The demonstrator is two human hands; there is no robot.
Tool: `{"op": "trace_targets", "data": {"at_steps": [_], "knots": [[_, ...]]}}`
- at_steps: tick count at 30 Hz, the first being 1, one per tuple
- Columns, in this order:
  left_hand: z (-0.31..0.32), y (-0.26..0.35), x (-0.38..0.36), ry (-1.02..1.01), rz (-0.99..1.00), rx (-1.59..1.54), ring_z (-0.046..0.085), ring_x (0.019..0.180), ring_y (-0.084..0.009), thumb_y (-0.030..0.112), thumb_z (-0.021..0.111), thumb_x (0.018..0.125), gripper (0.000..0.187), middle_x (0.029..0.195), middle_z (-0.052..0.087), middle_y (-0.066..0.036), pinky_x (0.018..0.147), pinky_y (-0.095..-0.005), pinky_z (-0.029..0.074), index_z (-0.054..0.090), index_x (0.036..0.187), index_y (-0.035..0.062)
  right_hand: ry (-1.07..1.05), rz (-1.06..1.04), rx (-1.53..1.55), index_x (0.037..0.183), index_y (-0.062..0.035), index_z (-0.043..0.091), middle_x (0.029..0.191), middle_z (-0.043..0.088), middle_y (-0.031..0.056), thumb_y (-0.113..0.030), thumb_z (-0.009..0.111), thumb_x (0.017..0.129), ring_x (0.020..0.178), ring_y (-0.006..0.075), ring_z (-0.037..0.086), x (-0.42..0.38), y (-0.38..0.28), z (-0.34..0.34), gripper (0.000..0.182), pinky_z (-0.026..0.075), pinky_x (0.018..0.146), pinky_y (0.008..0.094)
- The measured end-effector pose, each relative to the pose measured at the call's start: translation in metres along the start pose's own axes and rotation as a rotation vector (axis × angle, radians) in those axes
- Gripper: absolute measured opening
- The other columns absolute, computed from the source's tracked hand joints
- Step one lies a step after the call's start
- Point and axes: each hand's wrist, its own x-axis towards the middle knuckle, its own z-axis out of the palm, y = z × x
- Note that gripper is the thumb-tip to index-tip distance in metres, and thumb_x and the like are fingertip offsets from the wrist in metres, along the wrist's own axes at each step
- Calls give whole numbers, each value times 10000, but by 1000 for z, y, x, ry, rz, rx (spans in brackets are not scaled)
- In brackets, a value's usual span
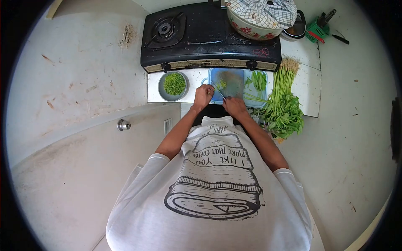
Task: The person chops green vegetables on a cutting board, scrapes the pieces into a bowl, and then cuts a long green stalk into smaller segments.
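My right hand [235,106] is wrapped round the handle of a knife [218,91], whose blade points up and left over the blue cutting board [240,93]. At the board's left edge, my left hand [204,95] is closed with its fingertips close to the blade. Whatever it may hold is too small to make out. Chopped green bits [221,84] lie on the board beside the knife tip. Further right, green leaves [258,80] rest in a pale blue tray [253,100]. A grey bowl [161,93] of chopped greens [174,83] stands left of my hands.
Behind the board stands a black two-burner stove [205,31], with a cloth-covered floral pot [251,31] on its right side. A large bunch of leafy green stems [284,98] lies to the right, overhanging the front edge. A green basket [317,31] with utensils sits at back right.
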Motion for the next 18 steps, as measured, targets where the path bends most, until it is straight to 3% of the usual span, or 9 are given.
{"op": "trace_targets", "data": {"at_steps": [5,18], "knots": [[2,-2,-1,23,-14,-45,668,674,-302,30,666,789,127,832,704,-183,671,-374,544,750,879,1,-5,-37,-43,866,-1,702,804,730,228,-327,508,1003,739,355,741,7,-4,-5,404,579,702,488],[-3,-11,3,-60,25,-42,677,717,-306,8,687,771,110,848,685,-175,691,-383,554,723,875,6,68,13,-48,891,11,669,732,714,223,-352,521,1001,678,377,725,16,-16,21,407,575,633,494]]}}
